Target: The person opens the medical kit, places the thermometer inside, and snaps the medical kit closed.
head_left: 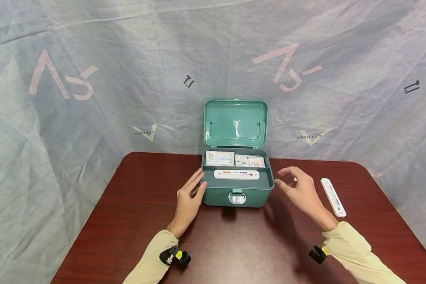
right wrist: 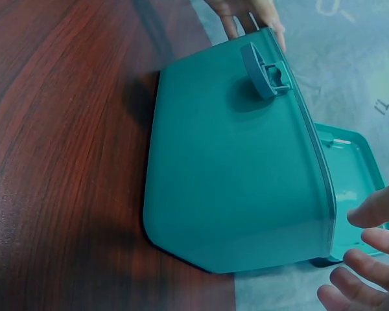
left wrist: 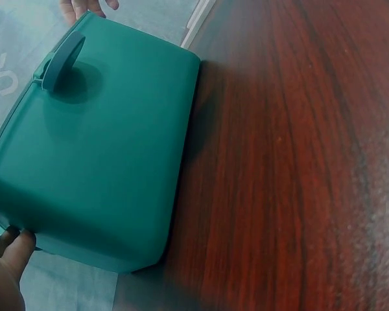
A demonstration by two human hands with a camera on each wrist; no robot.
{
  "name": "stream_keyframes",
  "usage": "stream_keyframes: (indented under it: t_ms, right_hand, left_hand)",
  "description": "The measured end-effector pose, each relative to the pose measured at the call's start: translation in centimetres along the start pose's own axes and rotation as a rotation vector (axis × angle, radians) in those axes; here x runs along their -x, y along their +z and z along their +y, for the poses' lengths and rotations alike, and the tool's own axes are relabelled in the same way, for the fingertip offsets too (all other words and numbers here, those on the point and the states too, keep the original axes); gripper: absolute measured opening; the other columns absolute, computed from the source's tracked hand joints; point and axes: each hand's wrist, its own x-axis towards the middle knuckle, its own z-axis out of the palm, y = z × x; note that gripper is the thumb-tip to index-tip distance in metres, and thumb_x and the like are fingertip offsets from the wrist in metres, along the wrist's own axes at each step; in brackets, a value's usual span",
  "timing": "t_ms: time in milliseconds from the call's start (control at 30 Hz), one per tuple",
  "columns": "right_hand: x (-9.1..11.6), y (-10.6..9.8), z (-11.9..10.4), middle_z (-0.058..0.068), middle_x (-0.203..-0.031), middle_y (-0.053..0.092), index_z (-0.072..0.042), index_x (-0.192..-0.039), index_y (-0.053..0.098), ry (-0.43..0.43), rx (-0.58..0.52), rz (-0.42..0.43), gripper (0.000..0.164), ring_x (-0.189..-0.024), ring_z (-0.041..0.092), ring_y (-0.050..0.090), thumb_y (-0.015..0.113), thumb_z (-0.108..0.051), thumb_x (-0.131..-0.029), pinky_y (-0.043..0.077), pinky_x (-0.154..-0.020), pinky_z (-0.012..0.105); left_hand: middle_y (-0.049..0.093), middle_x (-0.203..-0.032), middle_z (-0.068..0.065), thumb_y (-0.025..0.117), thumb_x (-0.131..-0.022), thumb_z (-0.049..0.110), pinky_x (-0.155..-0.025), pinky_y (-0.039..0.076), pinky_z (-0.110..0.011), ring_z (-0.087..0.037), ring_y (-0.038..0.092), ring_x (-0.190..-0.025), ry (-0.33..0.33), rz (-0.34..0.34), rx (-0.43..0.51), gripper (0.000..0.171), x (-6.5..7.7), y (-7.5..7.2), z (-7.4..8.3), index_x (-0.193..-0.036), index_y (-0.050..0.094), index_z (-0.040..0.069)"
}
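Note:
A green first-aid-style box (head_left: 238,197) stands on the table, its lid (head_left: 236,122) raised at the back. Across the box's front tray lies a white thermometer (head_left: 236,174) with a coloured scale. Behind it, the rear compartments hold a white "Surgical" packet (head_left: 220,158) and a small white box (head_left: 250,161). My left hand (head_left: 189,199) rests against the box's left side with fairly straight fingers, touching near the rim. My right hand (head_left: 299,191) hovers just off the right side, its fingers loosely bent and holding nothing; the right wrist view shows the gap beside its fingertips (right wrist: 360,217).
A second white thermometer (head_left: 333,197) lies on the table to the right, beyond my right hand. The reddish-brown wooden table (head_left: 138,205) meets a grey printed cloth (head_left: 170,51) hanging close behind the lid. A round latch (head_left: 237,197) juts from the box's front.

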Motion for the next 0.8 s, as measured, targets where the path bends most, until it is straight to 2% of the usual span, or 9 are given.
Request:
stream_keyframes:
  t_ms: [233,367,600,800]
  right_hand:
    - [0.3,0.1,0.5,0.01,-0.094,0.065,-0.005,-0.098,0.066,0.021,0.007,0.033,0.018,-0.078,0.022,0.059,0.072,-0.005,-0.08,0.044,-0.06,0.012]
    - [0.4,0.2,0.7,0.01,-0.094,0.065,-0.006,-0.097,0.066,0.024,0.01,0.049,0.018,-0.075,0.021,0.06,0.073,-0.006,-0.081,0.045,-0.06,0.012]
    - [0.7,0.2,1.2,0.007,-0.092,0.065,-0.007,-0.096,0.067,0.039,0.015,0.075,0.018,-0.069,0.006,0.058,0.074,-0.006,-0.08,0.048,-0.06,0.015]
    - [0.8,0.2,1.7,0.008,-0.092,0.066,-0.006,-0.095,0.067,0.04,0.02,0.097,0.018,-0.069,0.006,0.058,0.074,-0.005,-0.078,0.047,-0.06,0.011]
  left_hand:
    - [0.048,-0.134,-0.026,0.058,-0.091,-0.003,-0.089,0.044,-0.056,-0.04,0.046,-0.124,0.009,0.0,0.001,0.036,0.0,0.0,0.0,-0.126,0.054,-0.012]
    - [0.049,-0.134,-0.027,0.058,-0.091,-0.003,-0.088,0.044,-0.056,-0.04,0.046,-0.124,0.011,0.005,0.004,0.036,0.1,0.0,0.0,-0.126,0.054,-0.013]
    - [0.048,-0.135,-0.026,0.058,-0.092,-0.003,-0.089,0.044,-0.055,-0.04,0.045,-0.125,0.004,-0.002,0.003,0.036,0.1,0.0,0.0,-0.126,0.053,-0.012]
    - [0.048,-0.135,-0.026,0.058,-0.092,-0.003,-0.089,0.044,-0.054,-0.04,0.046,-0.124,0.007,0.002,0.002,0.036,0.1,0.0,0.0,-0.126,0.054,-0.012]
